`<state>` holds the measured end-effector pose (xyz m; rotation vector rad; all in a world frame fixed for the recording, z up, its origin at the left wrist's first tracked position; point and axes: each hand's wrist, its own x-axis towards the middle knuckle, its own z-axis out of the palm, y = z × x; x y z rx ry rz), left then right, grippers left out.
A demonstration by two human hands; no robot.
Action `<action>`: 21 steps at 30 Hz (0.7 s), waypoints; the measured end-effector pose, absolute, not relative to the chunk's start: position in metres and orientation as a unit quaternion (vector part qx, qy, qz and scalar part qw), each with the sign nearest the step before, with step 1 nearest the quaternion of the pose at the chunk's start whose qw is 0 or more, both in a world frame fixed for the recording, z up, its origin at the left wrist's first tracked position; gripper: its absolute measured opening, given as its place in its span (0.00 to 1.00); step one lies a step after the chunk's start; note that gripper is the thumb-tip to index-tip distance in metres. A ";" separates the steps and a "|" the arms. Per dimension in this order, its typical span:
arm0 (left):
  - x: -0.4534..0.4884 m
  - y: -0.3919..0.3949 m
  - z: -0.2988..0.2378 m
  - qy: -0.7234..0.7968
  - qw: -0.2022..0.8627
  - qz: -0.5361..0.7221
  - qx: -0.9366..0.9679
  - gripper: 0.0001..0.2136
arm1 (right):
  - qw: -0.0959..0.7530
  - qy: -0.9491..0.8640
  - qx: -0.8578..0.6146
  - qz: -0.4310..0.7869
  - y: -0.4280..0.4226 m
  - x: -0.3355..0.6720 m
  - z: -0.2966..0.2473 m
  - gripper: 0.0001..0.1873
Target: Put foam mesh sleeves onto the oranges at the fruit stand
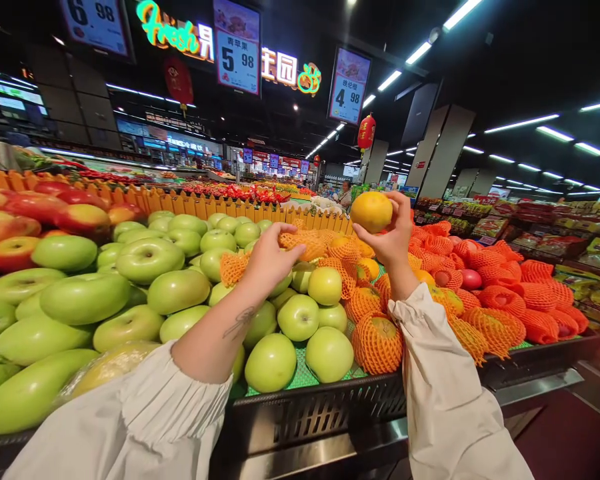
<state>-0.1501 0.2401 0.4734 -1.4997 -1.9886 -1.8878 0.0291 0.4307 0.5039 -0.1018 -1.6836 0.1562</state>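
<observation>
My right hand (394,233) holds a bare orange (371,212) between thumb and fingers, raised above the display. Over the green apples (300,318), my left hand (273,257) has its thumb and index finger apart. An orange foam net (234,268) sticks out beside its palm, seemingly held by the other fingers, which are hidden. Just beyond that hand lie more foam nets (307,245). Below my right hand, oranges in netting (377,341) rest next to the apples.
Red and yellow apples (85,221) are heaped at the left. Fruit in red nets (503,300) fills the right side. A black crate edge (330,407) runs along the front, and a low orange picket fence (195,201) stands behind. Price signs (237,50) hang overhead.
</observation>
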 end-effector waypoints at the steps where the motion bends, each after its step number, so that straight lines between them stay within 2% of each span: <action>1: -0.149 0.240 0.474 -0.637 0.009 -0.609 -0.471 0.23 | 0.651 -0.748 -0.025 0.127 0.428 0.027 0.504 0.39; 3: -0.147 0.240 0.477 -0.637 -0.008 -0.628 -0.446 0.31 | 0.614 -0.755 -0.010 0.229 0.426 0.022 0.501 0.39; 5: -0.145 0.239 0.479 -0.628 -0.033 -0.650 -0.426 0.32 | 0.567 -0.765 -0.015 0.305 0.425 0.015 0.496 0.40; 6: -0.145 0.238 0.480 -0.620 -0.038 -0.661 -0.422 0.30 | 0.545 -0.769 -0.020 0.334 0.425 0.011 0.492 0.41; 9: -0.146 0.237 0.479 -0.605 -0.035 -0.657 -0.449 0.14 | 0.490 -0.769 -0.039 0.408 0.421 0.001 0.482 0.42; 11: -0.146 0.239 0.478 -0.606 -0.030 -0.642 -0.468 0.09 | 0.469 -0.767 -0.055 0.434 0.417 -0.002 0.478 0.43; 13: -0.145 0.239 0.479 -0.597 -0.025 -0.660 -0.455 0.09 | 0.478 -0.778 -0.056 0.404 0.412 -0.001 0.478 0.43; 15: -0.141 0.238 0.482 -0.531 -0.045 -0.727 -0.434 0.10 | 0.506 -0.798 -0.041 0.325 0.409 0.001 0.480 0.43; 18: -0.132 0.229 0.489 -0.359 -0.162 -0.784 -0.480 0.20 | 0.509 -0.838 -0.012 0.195 0.411 0.004 0.480 0.41; 21: -0.122 0.215 0.491 -0.298 -0.295 -0.709 -0.567 0.29 | 0.472 -0.873 0.012 0.123 0.416 0.004 0.479 0.34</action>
